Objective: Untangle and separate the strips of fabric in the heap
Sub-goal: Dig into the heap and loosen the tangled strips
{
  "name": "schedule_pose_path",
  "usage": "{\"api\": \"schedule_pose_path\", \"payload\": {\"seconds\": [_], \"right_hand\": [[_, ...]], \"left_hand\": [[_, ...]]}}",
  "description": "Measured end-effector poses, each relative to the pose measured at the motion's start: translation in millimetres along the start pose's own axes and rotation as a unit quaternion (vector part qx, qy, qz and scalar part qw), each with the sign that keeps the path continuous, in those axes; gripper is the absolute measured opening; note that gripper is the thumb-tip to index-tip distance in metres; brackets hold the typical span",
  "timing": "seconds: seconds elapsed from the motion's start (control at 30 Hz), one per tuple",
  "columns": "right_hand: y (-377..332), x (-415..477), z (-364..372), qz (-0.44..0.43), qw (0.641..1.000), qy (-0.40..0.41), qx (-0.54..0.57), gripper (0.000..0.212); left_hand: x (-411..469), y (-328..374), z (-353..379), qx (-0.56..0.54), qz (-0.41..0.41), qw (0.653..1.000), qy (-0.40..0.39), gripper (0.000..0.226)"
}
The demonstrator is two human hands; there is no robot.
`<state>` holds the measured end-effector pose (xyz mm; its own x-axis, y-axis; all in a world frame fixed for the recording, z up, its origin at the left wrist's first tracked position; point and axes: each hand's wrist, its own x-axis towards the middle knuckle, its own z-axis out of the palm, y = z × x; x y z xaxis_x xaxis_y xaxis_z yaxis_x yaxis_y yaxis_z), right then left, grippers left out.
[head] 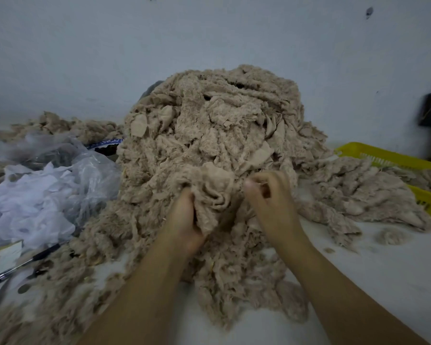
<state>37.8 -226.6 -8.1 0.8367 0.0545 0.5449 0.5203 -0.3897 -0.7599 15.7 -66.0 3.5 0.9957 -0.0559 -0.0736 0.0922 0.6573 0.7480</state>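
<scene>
My left hand [184, 220] grips a crumpled strip [215, 189] at the near side of the heap [222, 120]. My right hand [269, 197] has its fingers curled, pinching a frayed bit just beside it. The heap sits mid-worktop [383, 270], piled back against a pale wall [85, 58]. A yellow basket [388, 158] lies at the right edge, with plastic bags [47, 195] and a pen [23, 266] towards the left edge.

The left hand [184, 220] hides its fingertips inside a bunched beige fleecy fabric strip [215, 188]. Whether the right hand [269, 202] pinches anything is unclear. A yellow slotted plastic basket [383, 155] runs out of frame.
</scene>
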Motion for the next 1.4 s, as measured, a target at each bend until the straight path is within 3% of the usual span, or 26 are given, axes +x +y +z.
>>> {"api": "schedule_pose_path", "payload": {"seconds": [0.1, 0.17, 0.3, 0.4, 0.43, 0.47, 0.5, 0.53, 0.57, 0.63, 0.7, 0.77, 0.83, 0.9, 0.97, 1.07, 1.13, 1.2, 1.27, 1.33, 1.4], "right_hand": [[-8.5, -9.6, 15.2, -0.042, 0.986, -0.151, -0.049, 0.065], [-4.5, -11.2, 22.3, -0.064, 0.975, -0.193, -0.086, 0.059], [5.2, -10.1, 19.7, -0.078, 0.98, -0.169, -0.064, 0.038], [8.1, 2.1, 9.1, 0.044, 0.992, -0.087, 0.082, 0.036], [6.4, 9.2, -0.8, 0.104, 0.978, -0.014, 0.18, 0.029], [8.8, 17.1, -13.5, 0.143, 0.94, 0.062, 0.302, 0.018], [12.6, 24.2, -27.0, 0.157, 0.873, 0.109, 0.448, 0.014], [19.7, 28.9, -35.6, 0.172, 0.82, 0.142, 0.527, 0.039], [23.9, 28.6, -40.3, 0.202, 0.806, 0.151, 0.536, 0.054], [29.1, 22.9, -34.4, 0.257, 0.885, 0.116, 0.371, 0.046], [37.3, 17.5, -21.7, 0.225, 0.967, 0.041, 0.109, 0.029], [40.1, 15.1, -12.9, 0.162, 0.983, -0.056, -0.068, 0.028], [41.3, 11.7, -7.4, 0.119, 0.965, -0.146, -0.184, 0.037], [40.1, 7.6, -2.5, 0.105, 0.951, -0.168, -0.239, 0.034], [36.8, 7.0, 0.8, 0.097, 0.96, -0.153, -0.212, 0.018], [30.7, 7.3, 2.0, 0.043, 0.986, -0.096, -0.127, 0.006], [21.5, 7.2, 1.9, 0.024, 0.996, -0.059, -0.061, 0.01], [14.3, 5.9, 2.3, 0.025, 0.997, -0.064, -0.019, 0.009], [12.9, 4.4, 3.4, 0.048, 0.994, -0.102, -0.004, 0.016], [15.4, 3.9, 5.1, 0.069, 0.985, -0.151, -0.038, 0.015], [18.3, 4.3, 8.0, 0.052, 0.982, -0.163, -0.075, 0.012]], "left_hand": [[0.0, -10.0, 5.0, 0.108, 0.001, 0.994, 0.035, 0.041], [-1.1, -13.5, 7.1, 0.187, 0.007, 0.981, 0.057, 0.037], [-0.4, -20.8, 8.1, 0.211, 0.029, 0.977, -0.012, 0.015], [2.2, -21.2, 2.9, 0.2, 0.041, 0.975, -0.091, 0.04], [3.7, -20.1, 1.0, 0.212, 0.047, 0.972, -0.092, 0.043], [4.7, -19.4, -1.1, 0.223, 0.053, 0.97, -0.084, 0.043], [4.7, -18.3, -1.5, 0.233, 0.059, 0.968, -0.07, 0.041], [5.6, -17.9, -1.2, 0.24, 0.062, 0.967, -0.058, 0.038], [6.2, -18.1, -1.0, 0.249, 0.066, 0.965, -0.048, 0.035], [8.1, -21.2, -0.9, 0.294, 0.069, 0.953, -0.027, 0.031], [7.3, -24.8, -2.1, 0.363, 0.079, 0.928, -0.02, 0.027], [8.2, -27.3, -6.2, 0.415, 0.08, 0.906, -0.016, 0.022], [8.4, -27.9, -8.8, 0.471, 0.072, 0.879, -0.018, 0.023], [9.4, -30.5, -10.0, 0.532, 0.06, 0.844, -0.035, 0.032], [9.8, -32.1, -9.1, 0.577, 0.064, 0.812, -0.052, 0.038], [14.5, -33.8, -10.8, 0.615, 0.104, 0.781, -0.035, 0.02], [14.9, -32.9, -11.4, 0.585, 0.13, 0.8, -0.011, 0.015], [12.5, -30.9, -10.0, 0.47, 0.118, 0.874, 0.007, 0.023], [10.0, -23.4, -5.4, 0.328, 0.083, 0.941, 0.026, 0.015], [9.1, -16.6, -4.1, 0.23, 0.037, 0.972, 0.044, 0.028], [8.6, -12.3, -3.4, 0.194, 0.005, 0.98, 0.035, 0.031]]}}
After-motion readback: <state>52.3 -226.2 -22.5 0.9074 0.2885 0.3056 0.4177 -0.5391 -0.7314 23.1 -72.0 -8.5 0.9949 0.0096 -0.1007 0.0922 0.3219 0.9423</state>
